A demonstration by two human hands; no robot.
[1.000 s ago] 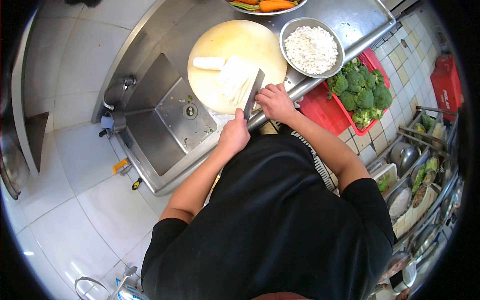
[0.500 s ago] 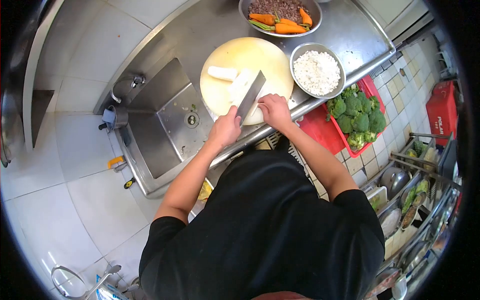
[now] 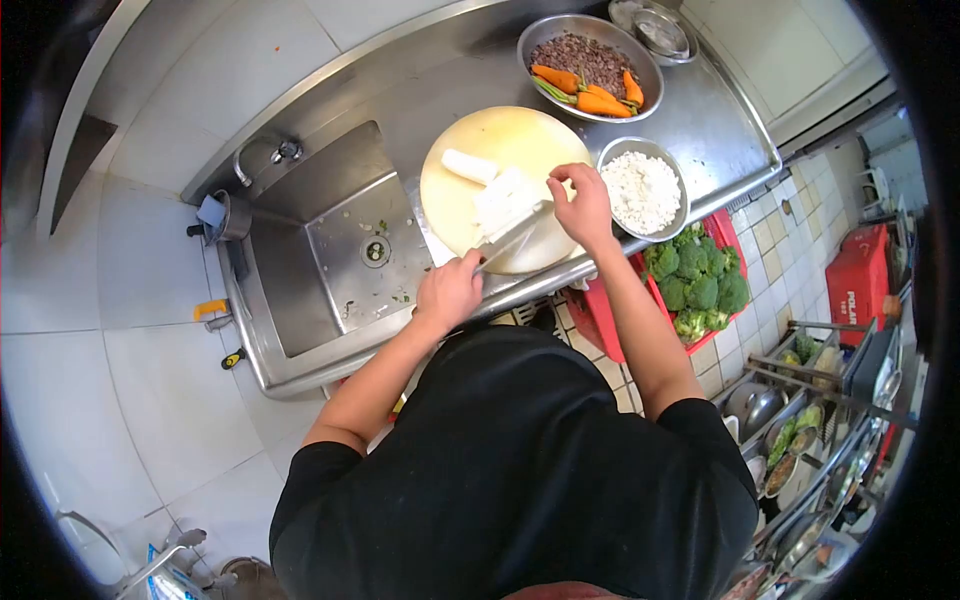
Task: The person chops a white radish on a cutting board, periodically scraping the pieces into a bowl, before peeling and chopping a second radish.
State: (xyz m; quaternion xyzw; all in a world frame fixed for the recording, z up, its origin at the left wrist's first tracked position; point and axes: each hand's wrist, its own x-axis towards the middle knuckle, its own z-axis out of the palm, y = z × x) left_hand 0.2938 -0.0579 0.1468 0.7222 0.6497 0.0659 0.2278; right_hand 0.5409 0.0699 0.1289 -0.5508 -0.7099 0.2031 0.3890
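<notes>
- The left hand [image 3: 449, 292] is gripping a knife [image 3: 510, 242] by its handle, letting the blade slant across the board, apparently for control.
- The right hand [image 3: 585, 203] is curling its fingers near the blade's far end, perhaps steadying; whether that grip is holding anything, one cannot tell.
- Ahead of the left grip, white pieces [image 3: 505, 200] are lying bunched on a round board [image 3: 510, 125], with a thicker white length [image 3: 469, 166] lying beyond, clear of the blade.
- Just right of the right grip, a bowl [image 3: 683, 200] is holding white bits [image 3: 641, 193], probably for easy reach.
- Left of the left grip, a sink [image 3: 270, 290] is opening into the steel bench [image 3: 440, 90].
- Beyond the right grip, a larger bowl [image 3: 652, 75] is containing carrots [image 3: 602, 103].
- Farther right, broccoli [image 3: 702, 292] is filling a red basket [image 3: 722, 224], and a rack [image 3: 820, 372] is standing over tiles.
</notes>
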